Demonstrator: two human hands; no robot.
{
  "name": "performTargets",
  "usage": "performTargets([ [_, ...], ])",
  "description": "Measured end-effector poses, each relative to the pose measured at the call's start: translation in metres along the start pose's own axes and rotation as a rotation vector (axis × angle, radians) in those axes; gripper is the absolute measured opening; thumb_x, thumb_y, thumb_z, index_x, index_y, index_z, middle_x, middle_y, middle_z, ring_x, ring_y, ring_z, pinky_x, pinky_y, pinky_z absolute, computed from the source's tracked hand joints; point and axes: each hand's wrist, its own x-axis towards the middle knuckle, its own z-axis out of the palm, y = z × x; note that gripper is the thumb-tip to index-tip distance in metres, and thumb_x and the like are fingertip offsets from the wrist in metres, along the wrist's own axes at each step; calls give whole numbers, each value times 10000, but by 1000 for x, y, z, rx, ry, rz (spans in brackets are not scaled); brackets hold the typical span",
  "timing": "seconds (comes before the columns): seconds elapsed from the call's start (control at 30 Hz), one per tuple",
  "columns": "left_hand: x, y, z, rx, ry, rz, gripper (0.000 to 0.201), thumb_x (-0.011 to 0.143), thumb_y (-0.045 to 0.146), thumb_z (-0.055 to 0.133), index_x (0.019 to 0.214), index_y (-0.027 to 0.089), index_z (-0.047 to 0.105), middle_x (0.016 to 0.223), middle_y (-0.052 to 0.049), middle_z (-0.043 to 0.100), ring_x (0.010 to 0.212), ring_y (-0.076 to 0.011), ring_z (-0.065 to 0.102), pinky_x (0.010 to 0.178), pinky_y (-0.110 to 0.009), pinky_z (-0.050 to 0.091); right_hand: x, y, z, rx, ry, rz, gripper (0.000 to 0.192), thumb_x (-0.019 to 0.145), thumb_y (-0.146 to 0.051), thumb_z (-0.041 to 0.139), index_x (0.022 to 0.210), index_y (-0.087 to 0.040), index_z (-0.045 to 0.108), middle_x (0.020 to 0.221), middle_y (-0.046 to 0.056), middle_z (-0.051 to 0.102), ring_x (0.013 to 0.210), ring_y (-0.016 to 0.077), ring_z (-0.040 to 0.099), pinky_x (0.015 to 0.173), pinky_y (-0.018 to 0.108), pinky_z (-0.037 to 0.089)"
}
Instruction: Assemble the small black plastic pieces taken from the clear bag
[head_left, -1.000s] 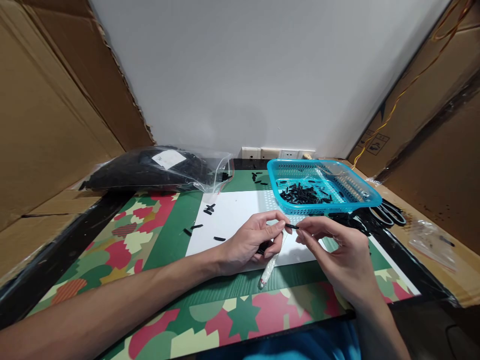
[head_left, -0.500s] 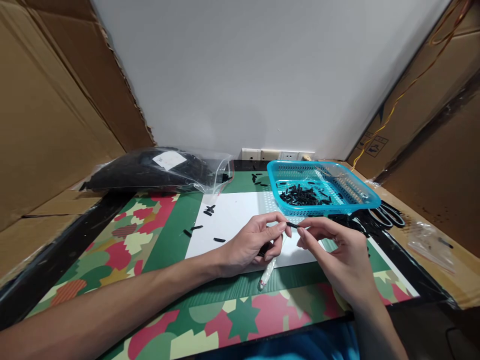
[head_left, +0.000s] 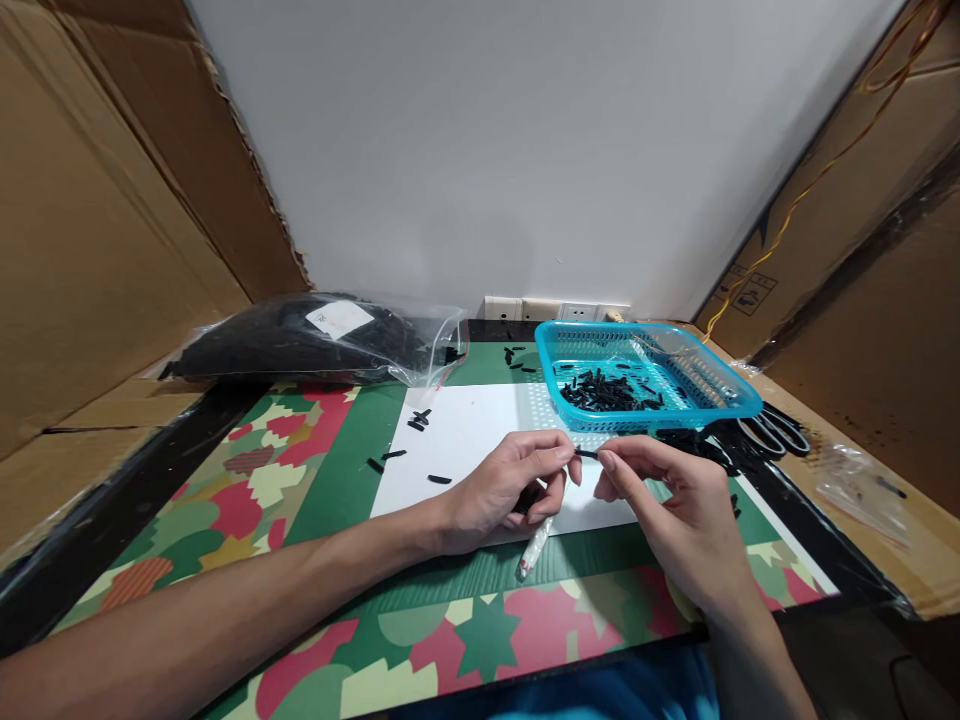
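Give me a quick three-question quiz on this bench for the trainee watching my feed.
1. True or false: the blue basket holds no black pieces.
2. What do the left hand and right hand pinch between their fingertips?
A. a short black piece
B. the scissors
C. the clear bag of black parts
3. Fill in: loose black pieces lie on the white ____.

Key: 1. false, a pile lies in it. 2. A. 3. sheet.
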Motion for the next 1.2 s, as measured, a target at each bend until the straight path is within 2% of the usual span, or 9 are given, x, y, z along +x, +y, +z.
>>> performTargets([
  [0.27,0,1,2,-13,2,-7,229,1056,442,555,994,222,550,520,94,493,357,-47,237,340,-138,202,1,-3,1,-16,-8,-17,199,1048,-333,635,928,-212,738,723,0,737,680,150,682,609,227,504],
  [0.47,0,2,2,9,-4,-14,245,1063,433,518,1004,203,581,519,89,464,368,-43,238,349,-129,193,-2,-28,-20,40,135,-297,119,999,-172,694,925,-242,755,730,-28,740,628,134,701,617,243,547],
  [0.6,1,2,2,4,22,-15,290,1071,465,474,1014,204,587,528,83,472,367,-44,243,353,-126,178,19,-27,-37,-201,397,-359,37,961,-216,741,932,-236,752,726,-21,729,601,145,694,587,271,539],
  [0.67,1,2,2,8,14,-15,326,1075,493,442,1025,206,587,533,82,476,365,-45,231,352,-128,192,27,-20,-38,-451,406,-286,114,961,-280,742,1070,-247,749,763,-16,748,598,158,699,545,275,507],
  [0.73,0,2,2,22,4,-14,359,1078,524,414,1046,210,584,533,84,475,363,-46,211,349,-135,207,28,-16,-32,-507,342,-247,228,984,-295,705,1208,-253,706,811,-7,765,615,168,711,535,279,506],
  [0.8,0,1,3,35,26,-10,372,1072,551,414,1054,216,573,539,80,485,366,-51,217,349,-141,202,21,-16,-18,-410,176,-250,212,1015,-269,657,1224,-253,682,855,7,772,694,179,731,579,280,546],
  [0.93,1,-2,5,6,130,-17,424,1028,639,480,1081,228,573,594,74,480,411,-70,292,363,-163,183,3,-25,17,-350,-203,-390,100,1029,-201,635,1012,-250,720,921,39,763,874,226,719,796,364,596],
  [1.07,1,-7,7,56,223,52,535,1001,713,477,1083,200,607,624,54,494,488,-96,396,421,-191,293,-2,-26,41,-430,-228,-377,67,991,-166,685,1019,-222,708,1102,85,735,1222,321,626,1038,483,565],
  [1.2,-2,-8,11,74,188,81,625,1002,772,366,1155,210,590,685,30,561,566,-117,475,510,-201,387,-5,-24,47,-434,-282,-340,180,944,-81,683,1055,-218,715,1138,68,716,1178,313,619,1057,508,556],
])
